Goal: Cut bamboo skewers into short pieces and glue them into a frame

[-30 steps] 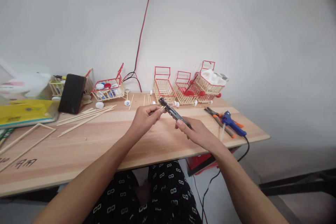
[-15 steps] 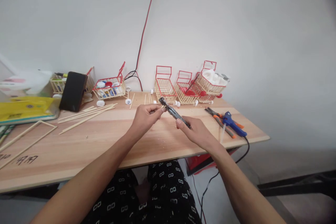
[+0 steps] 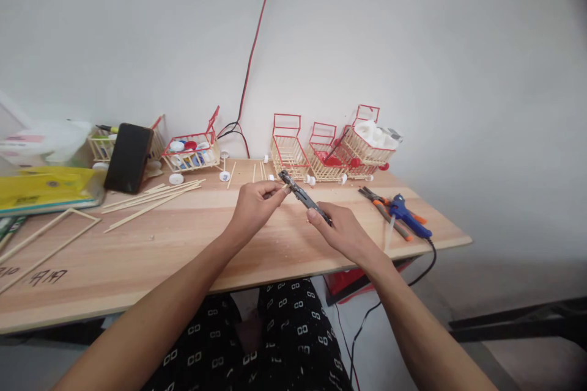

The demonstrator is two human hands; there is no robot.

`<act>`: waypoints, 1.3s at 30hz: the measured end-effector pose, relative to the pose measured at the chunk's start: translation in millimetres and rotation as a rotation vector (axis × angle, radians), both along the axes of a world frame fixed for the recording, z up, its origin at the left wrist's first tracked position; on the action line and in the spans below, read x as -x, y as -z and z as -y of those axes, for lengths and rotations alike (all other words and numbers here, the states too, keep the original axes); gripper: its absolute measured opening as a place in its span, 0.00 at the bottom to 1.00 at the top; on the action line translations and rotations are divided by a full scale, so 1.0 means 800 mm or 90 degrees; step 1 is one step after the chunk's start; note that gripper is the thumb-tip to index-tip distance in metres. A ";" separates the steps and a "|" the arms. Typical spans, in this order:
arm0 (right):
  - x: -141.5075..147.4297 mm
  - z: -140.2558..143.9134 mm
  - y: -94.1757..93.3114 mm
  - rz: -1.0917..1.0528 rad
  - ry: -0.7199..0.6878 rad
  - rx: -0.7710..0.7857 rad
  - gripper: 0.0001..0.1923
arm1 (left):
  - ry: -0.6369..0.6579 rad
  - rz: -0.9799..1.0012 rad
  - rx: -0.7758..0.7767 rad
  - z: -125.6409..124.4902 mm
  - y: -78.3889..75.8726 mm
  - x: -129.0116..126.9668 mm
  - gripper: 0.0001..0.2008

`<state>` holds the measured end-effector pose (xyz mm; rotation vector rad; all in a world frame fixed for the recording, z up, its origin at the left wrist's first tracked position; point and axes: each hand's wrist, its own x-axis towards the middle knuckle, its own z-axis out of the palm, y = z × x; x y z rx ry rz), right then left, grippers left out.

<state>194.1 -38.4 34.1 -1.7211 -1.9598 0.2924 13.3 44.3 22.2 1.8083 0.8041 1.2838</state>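
Left hand (image 3: 253, 206) pinches a thin pale wooden stick (image 3: 286, 188) at the head of a dark metal tool (image 3: 302, 197), which the right hand (image 3: 340, 227) grips, slanting toward the far edge of the table (image 3: 266, 263).

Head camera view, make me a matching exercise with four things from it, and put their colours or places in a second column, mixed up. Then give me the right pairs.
Column one
1. Phone
2. Glue gun
3. Dark metal tool
4. Loose sticks

Column two
A. Held in the right hand
B. Pale, lying on the left part of the table
C. Black, propped up at a tilt
D. Blue, with a black cord

Right pairs: 1-C, 2-D, 3-A, 4-B
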 end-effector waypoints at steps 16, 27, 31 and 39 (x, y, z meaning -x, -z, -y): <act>0.004 0.002 0.008 0.066 0.049 -0.075 0.25 | 0.039 0.003 0.006 0.007 -0.004 0.000 0.13; -0.001 -0.006 0.026 -0.070 0.061 -0.042 0.26 | 0.065 0.027 0.078 0.002 0.002 -0.007 0.14; -0.010 -0.006 0.023 -0.234 -0.014 0.073 0.29 | 0.134 0.103 0.183 0.000 0.000 -0.006 0.14; -0.013 -0.003 0.023 -0.205 -0.017 0.072 0.28 | 0.170 0.117 0.215 0.000 0.001 -0.006 0.16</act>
